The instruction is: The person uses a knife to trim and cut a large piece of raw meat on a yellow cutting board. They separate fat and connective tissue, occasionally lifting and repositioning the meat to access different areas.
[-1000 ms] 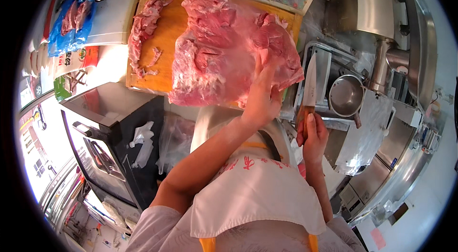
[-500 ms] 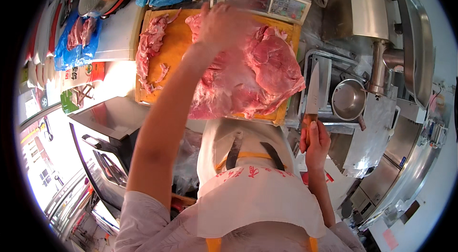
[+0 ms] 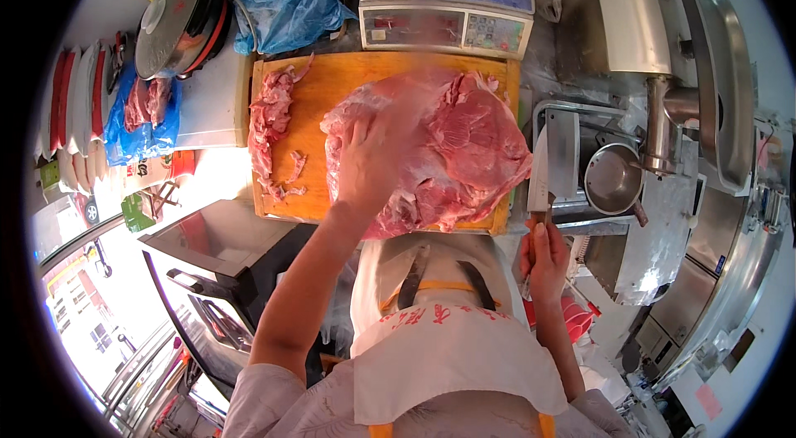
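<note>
A large slab of raw pink meat (image 3: 477,135) covers the middle and right of a wooden cutting board (image 3: 313,131). My left hand (image 3: 369,158) lies on the left part of the slab, fingers stretched out and pointing away from me. My right hand (image 3: 546,262) is closed round the wooden handle of a knife (image 3: 539,179). The knife's broad blade points upward in the picture, just right of the board and apart from the meat. A strip of trimmings (image 3: 269,116) and a few small scraps (image 3: 290,181) lie along the board's left side.
Behind the board stands a scale (image 3: 448,28). A blue plastic bag (image 3: 286,3) is at the far left, beside a lidded pot (image 3: 178,24). To the right are a metal tray (image 3: 572,112), a small saucepan (image 3: 613,179) and a steel machine (image 3: 630,11).
My left hand has drawn back from the far edge of the meat toward me and now rests on its left part. The right hand still holds the knife. The view has shifted slightly.
</note>
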A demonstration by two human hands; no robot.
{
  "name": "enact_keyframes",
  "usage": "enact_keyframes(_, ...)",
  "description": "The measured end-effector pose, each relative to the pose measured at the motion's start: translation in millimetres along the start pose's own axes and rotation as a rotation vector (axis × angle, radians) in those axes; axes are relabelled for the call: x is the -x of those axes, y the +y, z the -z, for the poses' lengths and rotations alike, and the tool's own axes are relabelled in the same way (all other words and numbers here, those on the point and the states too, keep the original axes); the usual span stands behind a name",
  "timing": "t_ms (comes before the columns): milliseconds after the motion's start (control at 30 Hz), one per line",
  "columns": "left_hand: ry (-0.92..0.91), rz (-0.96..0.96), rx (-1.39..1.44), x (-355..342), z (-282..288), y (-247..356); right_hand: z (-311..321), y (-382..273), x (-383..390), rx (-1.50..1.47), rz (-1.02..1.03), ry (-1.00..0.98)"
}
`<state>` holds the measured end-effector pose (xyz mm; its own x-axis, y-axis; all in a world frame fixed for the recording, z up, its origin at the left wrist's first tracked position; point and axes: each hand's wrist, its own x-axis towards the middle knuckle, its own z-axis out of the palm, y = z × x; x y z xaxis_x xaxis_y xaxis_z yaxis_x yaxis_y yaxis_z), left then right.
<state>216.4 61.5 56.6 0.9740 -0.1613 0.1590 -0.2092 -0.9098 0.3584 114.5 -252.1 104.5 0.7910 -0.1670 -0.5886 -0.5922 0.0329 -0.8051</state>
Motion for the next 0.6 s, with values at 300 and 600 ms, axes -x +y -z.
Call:
enact_keyframes(300, -0.001, -0.028, 0.048, 7, 1, -6, -18, -4, 3, 0.031, 0.024, 0.0)
enact_keyframes(600, -0.085, -0.065, 0.148, -33, 23, 15, -13, 0, 15, 0.035, 0.043, 0.065)
